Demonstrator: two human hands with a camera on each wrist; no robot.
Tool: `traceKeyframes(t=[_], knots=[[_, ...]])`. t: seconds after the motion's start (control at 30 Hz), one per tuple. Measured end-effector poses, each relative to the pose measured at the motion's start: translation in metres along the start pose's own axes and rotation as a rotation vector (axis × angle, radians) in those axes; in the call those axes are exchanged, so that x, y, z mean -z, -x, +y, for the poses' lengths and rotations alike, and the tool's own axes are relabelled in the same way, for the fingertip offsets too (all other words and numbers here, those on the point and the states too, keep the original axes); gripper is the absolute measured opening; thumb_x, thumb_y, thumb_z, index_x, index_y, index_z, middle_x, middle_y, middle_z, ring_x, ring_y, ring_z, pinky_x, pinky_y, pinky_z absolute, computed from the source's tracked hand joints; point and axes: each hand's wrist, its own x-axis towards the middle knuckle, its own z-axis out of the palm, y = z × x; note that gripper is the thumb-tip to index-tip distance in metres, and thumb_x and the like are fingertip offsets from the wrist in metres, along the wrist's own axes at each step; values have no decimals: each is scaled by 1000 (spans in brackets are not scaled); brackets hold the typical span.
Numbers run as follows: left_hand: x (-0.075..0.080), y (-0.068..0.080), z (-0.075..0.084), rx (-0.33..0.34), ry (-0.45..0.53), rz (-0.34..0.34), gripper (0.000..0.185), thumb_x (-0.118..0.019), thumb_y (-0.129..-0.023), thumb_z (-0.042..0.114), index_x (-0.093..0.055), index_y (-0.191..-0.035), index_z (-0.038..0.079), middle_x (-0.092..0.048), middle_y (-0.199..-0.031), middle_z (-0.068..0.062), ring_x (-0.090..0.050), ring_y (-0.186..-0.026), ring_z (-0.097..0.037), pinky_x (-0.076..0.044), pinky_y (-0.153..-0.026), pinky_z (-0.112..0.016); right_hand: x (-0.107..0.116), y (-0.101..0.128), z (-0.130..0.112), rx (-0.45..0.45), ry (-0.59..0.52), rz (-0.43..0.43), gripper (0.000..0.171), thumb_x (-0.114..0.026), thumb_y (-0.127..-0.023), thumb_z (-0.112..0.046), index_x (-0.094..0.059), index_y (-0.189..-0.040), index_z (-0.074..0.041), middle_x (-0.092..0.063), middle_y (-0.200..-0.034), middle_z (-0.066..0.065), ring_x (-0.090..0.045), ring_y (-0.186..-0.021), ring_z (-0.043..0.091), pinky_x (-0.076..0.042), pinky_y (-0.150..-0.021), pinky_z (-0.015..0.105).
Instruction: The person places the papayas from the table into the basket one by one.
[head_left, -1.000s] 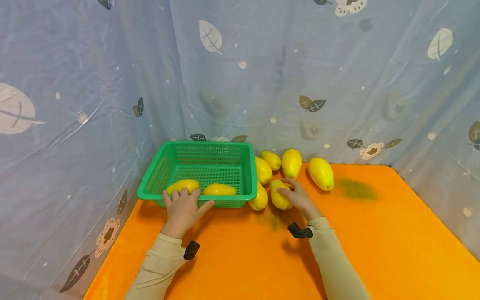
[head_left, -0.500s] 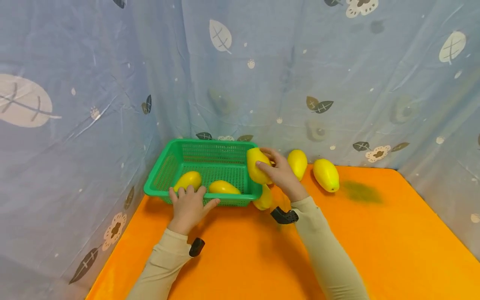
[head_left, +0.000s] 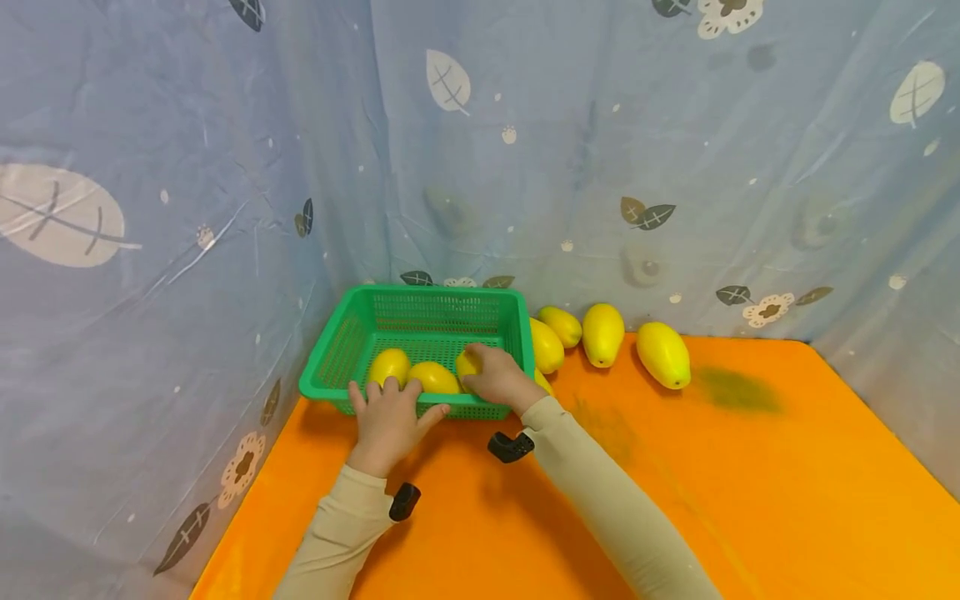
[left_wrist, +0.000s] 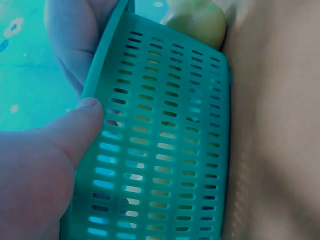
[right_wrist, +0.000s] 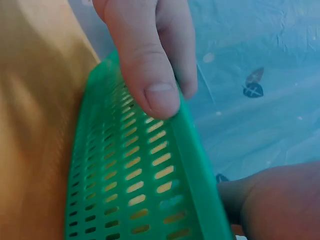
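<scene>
Fruit (head_left: 468, 364), earlier gripped outside, is now lowered into basket (head_left: 420, 302) by right hand (head_left: 498, 379); rim clasped by left hand (head_left: 388, 419).

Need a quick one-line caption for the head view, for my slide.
Left hand grips the green basket rim while right hand sets a yellow mango inside.

orange table (head_left: 750, 500), green basket (head_left: 330, 367), loose mangoes (head_left: 663, 354)
</scene>
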Motion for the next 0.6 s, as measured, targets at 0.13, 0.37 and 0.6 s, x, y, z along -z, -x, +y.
traceKeyframes(t=[0.13, 0.37, 0.6], knots=[[1, -1, 1, -7, -3, 4, 59, -65, -93, 60, -68, -123, 10, -63, -114, -26, -52, -115, -56, -15, -112, -81, -1, -1, 0, -10, 14, -31, 59, -63, -102, -22, -42, -155, -7, -54, -150, 19, -56, -131, 36, -48, -106, 50], [0, 0, 0, 8, 10, -21, 58, -65, -93, 59, -67, -125, 10, -63, -115, -26, -51, -115, -56, -14, -112, -81, 1, 8, -1, -4, -73, 0, 57, -63, -102, -24, -43, -155, -11, -49, -155, 17, -49, -141, 39, -46, -110, 55], [1, 0, -1, 7, 12, -32, 60, -65, -93, 60, -66, -127, 10, -62, -114, -24, -50, -115, -54, -12, -113, -79, 34, 27, 15, 102, -325, 202, 52, -63, -101, -21, -49, -150, -10, -50, -153, 22, -52, -137, 45, -48, -109, 55]])
